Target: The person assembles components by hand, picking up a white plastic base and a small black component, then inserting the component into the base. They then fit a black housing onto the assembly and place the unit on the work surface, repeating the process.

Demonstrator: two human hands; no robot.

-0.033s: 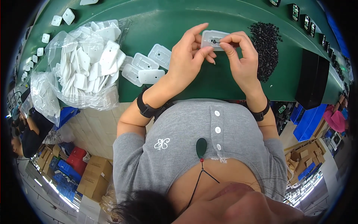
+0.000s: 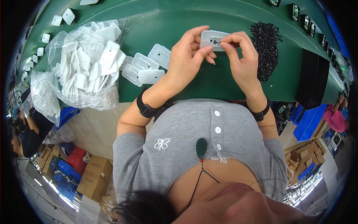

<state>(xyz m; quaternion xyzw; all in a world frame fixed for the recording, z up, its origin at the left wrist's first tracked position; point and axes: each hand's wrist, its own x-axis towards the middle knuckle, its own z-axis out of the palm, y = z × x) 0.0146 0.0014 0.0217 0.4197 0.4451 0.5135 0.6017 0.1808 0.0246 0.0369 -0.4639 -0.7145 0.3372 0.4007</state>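
Observation:
A shallow white plastic cover (image 2: 208, 34) is up in front of me over the far middle of the bench, its hollow side showing. My left hand (image 2: 189, 56) grips its left end, thumb at the near edge, index finger stretched out above it. Small black pieces sit in the middle of the cover. My right hand (image 2: 242, 54) pinches with thumb and index finger at the cover's right part, on what looks like a small black piece (image 2: 217, 42), mostly hidden by the fingertips. Right of that hand lies a heap of small black parts (image 2: 265, 52). Several loose white covers (image 2: 151, 76) rest left of my left hand.
A clear plastic bag (image 2: 87, 63) full of white covers takes up the bench's left. A black box (image 2: 312, 76) stands at the right edge of the green bench (image 2: 231, 86). Circuit boards in dark housings (image 2: 295, 12) line the far right; white covers (image 2: 68, 16) line the far left.
The cover has shifted very slightly to the left, and my left index finger has dropped a little. My right hand keeps its pinch.

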